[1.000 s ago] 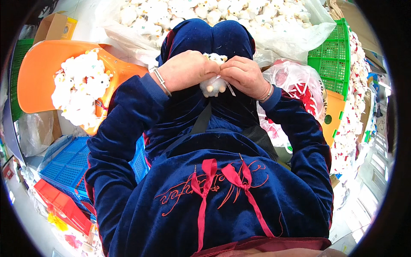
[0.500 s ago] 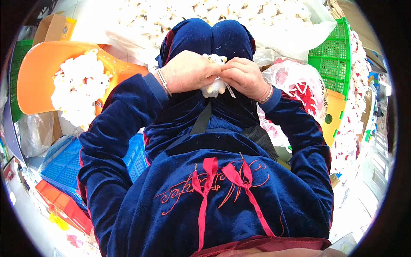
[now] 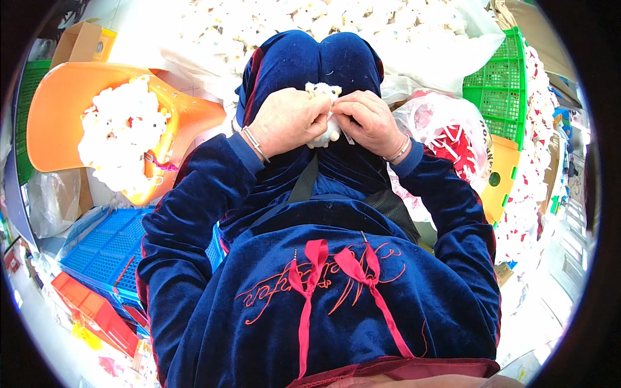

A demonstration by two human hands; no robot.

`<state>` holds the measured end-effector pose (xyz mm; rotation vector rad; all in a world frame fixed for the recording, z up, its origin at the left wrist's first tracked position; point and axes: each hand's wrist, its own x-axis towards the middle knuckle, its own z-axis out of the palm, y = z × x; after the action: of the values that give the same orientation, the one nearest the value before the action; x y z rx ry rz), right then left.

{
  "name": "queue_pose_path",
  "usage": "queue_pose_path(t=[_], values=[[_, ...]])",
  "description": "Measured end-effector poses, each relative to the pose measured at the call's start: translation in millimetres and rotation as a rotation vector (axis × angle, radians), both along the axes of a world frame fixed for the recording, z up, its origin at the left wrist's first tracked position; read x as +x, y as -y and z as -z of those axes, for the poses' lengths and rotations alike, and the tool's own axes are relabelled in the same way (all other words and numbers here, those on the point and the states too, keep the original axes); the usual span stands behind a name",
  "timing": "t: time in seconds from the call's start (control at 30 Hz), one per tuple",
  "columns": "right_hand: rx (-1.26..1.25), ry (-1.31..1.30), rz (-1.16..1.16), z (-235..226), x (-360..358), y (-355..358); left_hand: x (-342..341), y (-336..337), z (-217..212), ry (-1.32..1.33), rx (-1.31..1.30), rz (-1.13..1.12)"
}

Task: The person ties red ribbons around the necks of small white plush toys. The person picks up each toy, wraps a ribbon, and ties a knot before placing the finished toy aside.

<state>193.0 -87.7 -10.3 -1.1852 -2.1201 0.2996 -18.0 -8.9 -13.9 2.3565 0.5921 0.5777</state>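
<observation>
Over my lap, a small white plush toy (image 3: 321, 137) is held upright between both hands. My left hand (image 3: 286, 121) is closed round its left side, thumb and forefinger pressed at its neck. From the other side, the fingers of my right hand (image 3: 370, 121) pinch close to the neck, where something too thin to make out lies between them. The toy's head shows above my fingers and its rounded feet below. Part of its middle is covered by my hands.
An orange chair (image 3: 55, 123) at the left bears a heap of white plush toys (image 3: 123, 132). Blue (image 3: 107, 242) and red crates (image 3: 90, 310) stand below it. More plush toys (image 3: 401, 26) lie beyond my knees. At right are a plastic bag with red ribbons (image 3: 453, 142) and a green crate (image 3: 498, 90).
My left forearm has swung inward and the left hand has dropped slightly, showing more of the toy's head. My right hand has shifted a little, still pinching by the neck.
</observation>
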Motion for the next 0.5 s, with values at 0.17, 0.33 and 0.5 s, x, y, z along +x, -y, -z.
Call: queue_pose_path(t=[0.17, 0.33, 0.5], values=[[-0.009, -0.018, 0.117, -5, -9, 4, -1, 4, -4, -0.032, 0.005, -0.04], [-0.004, 0.001, 0.204, -7, -15, 10, -7, 12, -4, -0.027, -0.007, -0.127], [-0.075, -0.066, 0.334, -9, -4, 19, -14, 15, -13, -0.175, -0.158, -0.292]])
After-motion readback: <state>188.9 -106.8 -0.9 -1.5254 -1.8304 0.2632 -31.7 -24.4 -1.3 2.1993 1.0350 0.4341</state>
